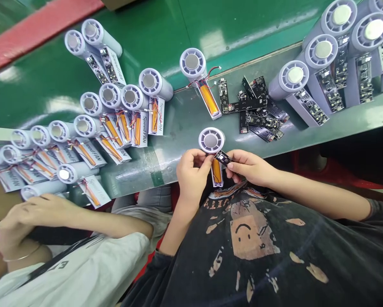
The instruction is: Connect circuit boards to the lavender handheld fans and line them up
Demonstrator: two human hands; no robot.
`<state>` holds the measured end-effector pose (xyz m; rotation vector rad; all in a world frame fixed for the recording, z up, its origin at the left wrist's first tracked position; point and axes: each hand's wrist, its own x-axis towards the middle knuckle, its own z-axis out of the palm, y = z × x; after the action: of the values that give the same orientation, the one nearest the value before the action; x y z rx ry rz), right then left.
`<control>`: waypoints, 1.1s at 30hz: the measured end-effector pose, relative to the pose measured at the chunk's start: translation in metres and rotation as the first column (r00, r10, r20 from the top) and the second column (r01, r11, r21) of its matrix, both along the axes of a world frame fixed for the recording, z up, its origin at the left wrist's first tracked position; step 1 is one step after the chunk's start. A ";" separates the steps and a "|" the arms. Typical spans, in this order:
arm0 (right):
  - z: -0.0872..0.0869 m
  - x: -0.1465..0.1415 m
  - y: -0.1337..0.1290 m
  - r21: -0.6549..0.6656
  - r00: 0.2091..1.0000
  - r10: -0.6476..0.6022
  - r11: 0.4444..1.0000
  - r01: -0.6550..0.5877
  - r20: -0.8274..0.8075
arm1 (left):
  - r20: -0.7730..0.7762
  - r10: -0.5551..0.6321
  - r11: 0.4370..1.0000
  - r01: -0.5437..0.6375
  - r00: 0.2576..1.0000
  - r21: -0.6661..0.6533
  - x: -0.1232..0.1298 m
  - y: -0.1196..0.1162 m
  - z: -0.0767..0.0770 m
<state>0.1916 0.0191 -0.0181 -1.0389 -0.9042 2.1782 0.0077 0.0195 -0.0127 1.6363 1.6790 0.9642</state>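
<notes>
The nearest fan (pixel 211 140) looks smooth plastic, the table (pixel 185 119) glossy.

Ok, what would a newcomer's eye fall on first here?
Most likely the centre, where the right hand holds a black board over a fan, with the left hand close beside it. Next, probably the loose pile of boards on the table, beyond the right hand. Then the bright orange strips in the cluster of fans on the left.

Green table (pixel 175 155) with fans (pixel 156 83), circuit boards (pixel 247 105)
</notes>
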 end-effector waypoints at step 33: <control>-0.003 -0.002 -0.001 0.023 0.998 -0.027 0.999 0.026 0.057 | -0.557 -0.138 0.943 0.280 0.819 0.177 0.007 0.006 0.026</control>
<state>0.1896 0.0183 -0.0209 -1.1010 -0.9332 2.1211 0.0143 0.0255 0.0129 2.3856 1.7081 0.6557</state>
